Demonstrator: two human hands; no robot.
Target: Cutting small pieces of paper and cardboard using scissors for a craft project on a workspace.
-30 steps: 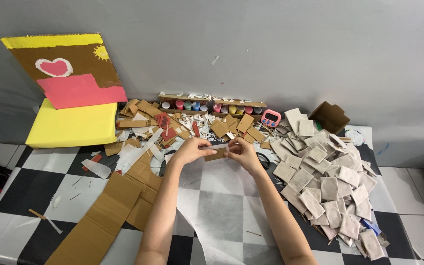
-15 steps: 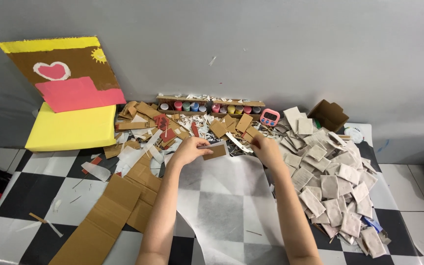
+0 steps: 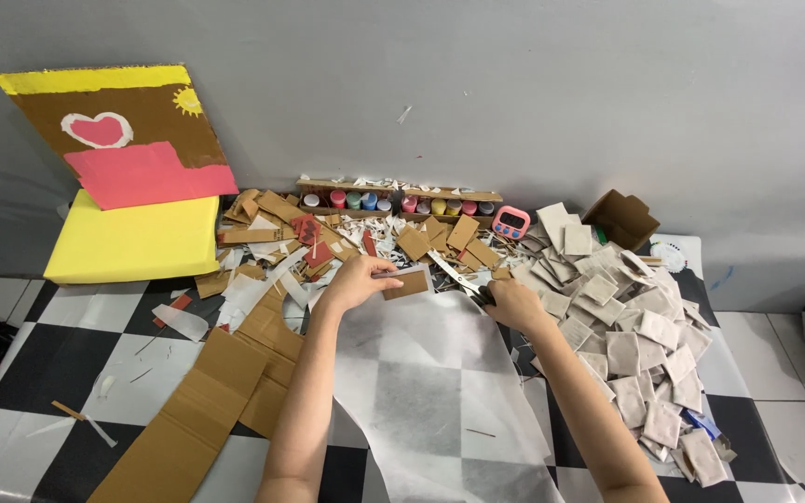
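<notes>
Since half a second ago the right hand [image 3: 514, 303] has dropped lower, its fingers closed round the scissors [image 3: 458, 276], blades pointing at the small cardboard rectangle [image 3: 406, 282] pinched in the left hand [image 3: 354, 281] above the white sheet [image 3: 430, 391]. Many grey squares [image 3: 626, 326] already lie heaped toward the floor's right edge; long cardboard strips [image 3: 207, 391] at the left remain uncut, so cutting seems well along but unfinished.

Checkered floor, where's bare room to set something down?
Free: the white sheet between the forearms, and floor tiles left of the long cardboard strips. Crowded: scraps ahead of the left hand, square pieces beside the right hand.
</notes>
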